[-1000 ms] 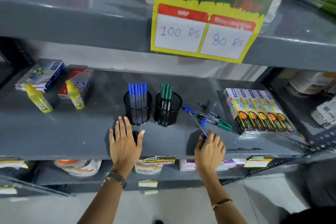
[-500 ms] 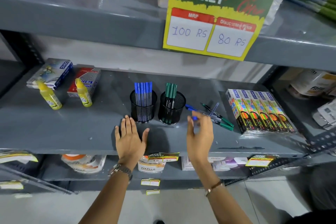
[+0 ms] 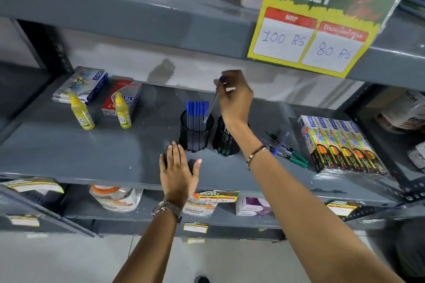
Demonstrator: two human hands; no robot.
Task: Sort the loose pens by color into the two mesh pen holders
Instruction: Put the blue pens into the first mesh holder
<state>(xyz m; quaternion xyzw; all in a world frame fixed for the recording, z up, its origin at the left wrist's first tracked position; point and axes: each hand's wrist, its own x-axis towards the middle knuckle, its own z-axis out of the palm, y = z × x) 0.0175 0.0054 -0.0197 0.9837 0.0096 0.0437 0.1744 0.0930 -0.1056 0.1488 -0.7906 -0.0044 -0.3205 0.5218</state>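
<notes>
Two black mesh pen holders stand side by side on the grey shelf (image 3: 92,156). The left holder (image 3: 195,135) is filled with several blue-capped pens. The right holder (image 3: 224,142), holding green pens, is partly hidden behind my right wrist. My right hand (image 3: 236,99) hovers above the holders, shut on a blue pen (image 3: 212,103) whose tip dips into the left holder. My left hand (image 3: 178,167) lies flat and open on the shelf in front of the left holder. Loose blue and green pens (image 3: 287,149) lie to the right of the holders.
Two yellow glue bottles (image 3: 81,112) and two small boxes (image 3: 80,85) sit at the shelf's left. A row of colourful pen packs (image 3: 340,145) lies at the right. A price sign (image 3: 310,18) hangs from the shelf above. Packaged goods fill the lower shelf.
My right hand rose from the loose pile and swung left with a blue pen, bringing it over the left holder. My left hand stayed flat on the shelf.
</notes>
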